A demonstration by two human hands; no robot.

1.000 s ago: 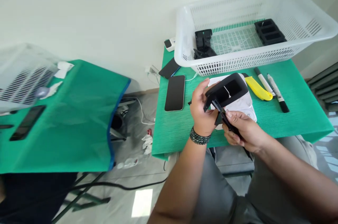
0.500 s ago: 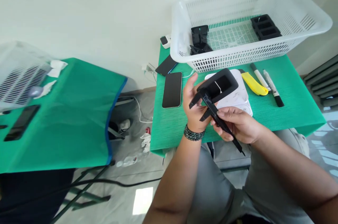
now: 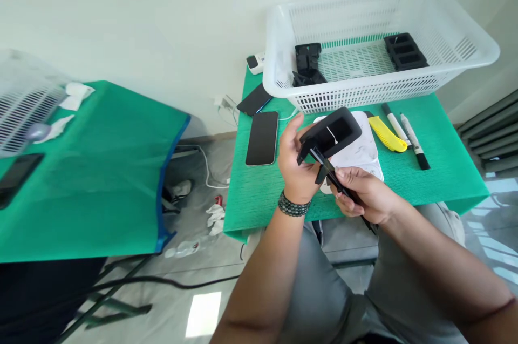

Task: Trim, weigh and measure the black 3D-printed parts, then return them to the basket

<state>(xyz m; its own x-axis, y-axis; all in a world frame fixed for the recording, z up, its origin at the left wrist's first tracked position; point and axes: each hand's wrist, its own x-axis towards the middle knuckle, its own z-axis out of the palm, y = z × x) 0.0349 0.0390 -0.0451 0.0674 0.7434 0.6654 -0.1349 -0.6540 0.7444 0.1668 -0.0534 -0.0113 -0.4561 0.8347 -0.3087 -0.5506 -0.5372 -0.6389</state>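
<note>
Caliper (image 3: 337, 180) gripped in right hand (image 3: 367, 196); black case (image 3: 343, 142) grasped in loosely curled left hand (image 3: 296, 167); print on marker (image 3: 413, 136) unreadable.

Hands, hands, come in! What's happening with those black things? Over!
Left hand holding hollow black piece. Right hand gripping black caliper. Nearest clutter: white device, yellow tool.

I see a yellow tool (image 3: 387, 134) lying beside two markers (image 3: 413, 140) on the green cloth (image 3: 441, 182). One phone (image 3: 262, 139) rests near another dark phone (image 3: 254, 99). Crumpled white paper (image 3: 216, 218) is on the floor (image 3: 234, 301).
</note>
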